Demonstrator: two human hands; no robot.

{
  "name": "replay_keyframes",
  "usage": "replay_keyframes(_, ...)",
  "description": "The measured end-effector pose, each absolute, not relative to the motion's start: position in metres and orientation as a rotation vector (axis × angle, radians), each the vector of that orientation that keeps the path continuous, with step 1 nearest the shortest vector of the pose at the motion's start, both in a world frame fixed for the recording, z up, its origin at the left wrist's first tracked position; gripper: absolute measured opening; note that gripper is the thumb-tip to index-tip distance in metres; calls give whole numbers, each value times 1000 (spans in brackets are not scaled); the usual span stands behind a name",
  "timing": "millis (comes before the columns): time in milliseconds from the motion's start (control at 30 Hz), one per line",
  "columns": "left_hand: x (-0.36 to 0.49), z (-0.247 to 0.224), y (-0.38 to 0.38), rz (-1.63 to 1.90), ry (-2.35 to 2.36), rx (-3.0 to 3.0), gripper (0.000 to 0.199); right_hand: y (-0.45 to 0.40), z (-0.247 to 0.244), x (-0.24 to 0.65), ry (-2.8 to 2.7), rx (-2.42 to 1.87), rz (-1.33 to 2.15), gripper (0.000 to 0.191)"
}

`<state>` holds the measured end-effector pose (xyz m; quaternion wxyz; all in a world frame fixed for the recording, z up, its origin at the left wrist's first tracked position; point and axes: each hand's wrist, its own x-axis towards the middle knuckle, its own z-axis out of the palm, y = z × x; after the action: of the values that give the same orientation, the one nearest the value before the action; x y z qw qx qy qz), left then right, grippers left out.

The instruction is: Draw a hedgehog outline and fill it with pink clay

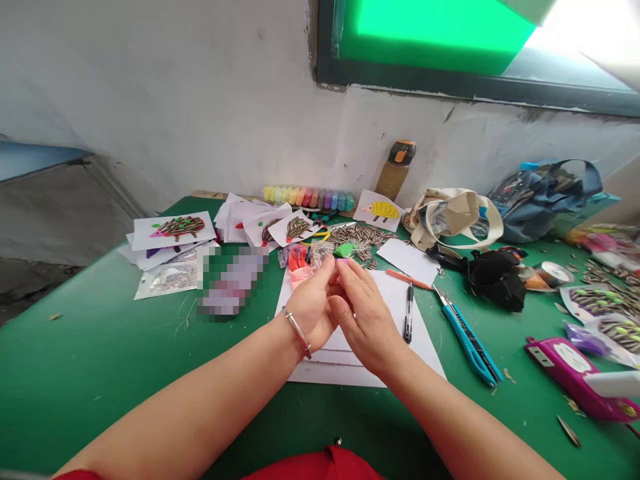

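Over the white paper sheets [420, 333] on the green table, my left hand [316, 303] and my right hand [365, 313] are pressed palm to palm. A bit of purple material [342, 262] shows between the fingertips, and both hands hold it; its full shape is hidden. Just beyond the fingers lie red and pink clay packets [299, 259] and a green lump [345, 250]. A black pen [409, 313] rests on the paper to the right of my right hand.
Hedgehog pictures [180, 230] lie at the left, seeds [360, 235] and clay tubs [307, 198] behind. To the right are a blue cutter [467, 340], a magenta device [575, 377], a black pouch [495, 277] and bags [450, 217]. A bottle [395, 172] stands by the wall.
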<state>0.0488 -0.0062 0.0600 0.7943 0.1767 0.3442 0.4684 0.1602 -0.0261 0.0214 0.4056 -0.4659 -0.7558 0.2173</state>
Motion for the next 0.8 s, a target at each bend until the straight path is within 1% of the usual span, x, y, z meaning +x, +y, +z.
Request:
replay_keyframes(67,52,61,-7,1017,729,340,35,-25,19,159,-1988,-1253,481,58)
replay_keyframes(200,54,49,-8,1035,681,351,33,-22,11,156,-2079,-1348,441,64)
replay_keyframes(267,51,38,-5,1054,683,369,27,-20,7,154,-2102,-1358,517,66)
replay_keyframes(333,46,30,-1,1115,698,391,20,-16,6,154,-2057,-1307,683,65)
replay_keyframes(433,42,24,5,1140,687,487,13,-11,13,160,-1794,-1229,843,61)
replay_keyframes(500,41,22,7,1098,703,512,19,-8,18,166,-1637,-1265,788,61)
replay_keyframes(600,42,17,7,1030,770,567,32,-9,15,176,-1633,-1274,805,55)
replay_keyframes(700,44,11,4,971,782,675,38,-13,8,181,-1674,-1277,901,49)
replay_keyframes(800,46,10,2,930,776,728,40,-15,5,181,-1711,-1268,889,45)
